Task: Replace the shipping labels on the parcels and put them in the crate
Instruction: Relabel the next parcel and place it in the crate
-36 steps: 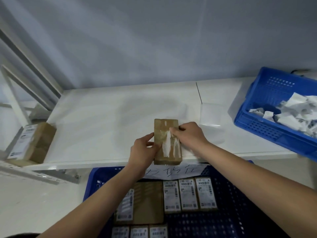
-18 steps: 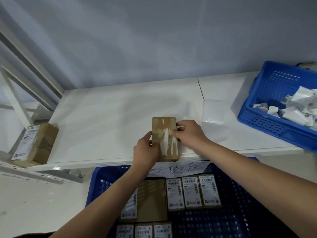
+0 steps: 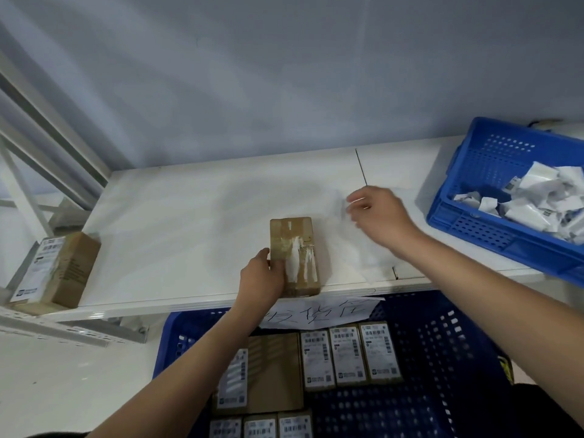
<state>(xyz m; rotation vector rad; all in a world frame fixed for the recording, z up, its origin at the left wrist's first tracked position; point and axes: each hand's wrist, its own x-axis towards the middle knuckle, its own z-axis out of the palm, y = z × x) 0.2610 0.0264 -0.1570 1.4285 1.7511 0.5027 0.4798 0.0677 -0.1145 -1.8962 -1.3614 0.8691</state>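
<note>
- While left hand (image 3: 262, 275) grips the brown parcel (image 3: 294, 254) at the white shelf (image 3: 177, 222) front edge, label residue shows on top.
- Right hand (image 3: 377, 213): blurred, fingers curled, can't tell if holding anything.
- Blue crate (image 3: 442, 358) below holds labelled parcels.

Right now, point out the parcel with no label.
The parcel under the left hand on the table: only white residue, while the others carry printed labels.

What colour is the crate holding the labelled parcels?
Blue, with perforated walls; seen in the head view.
</note>
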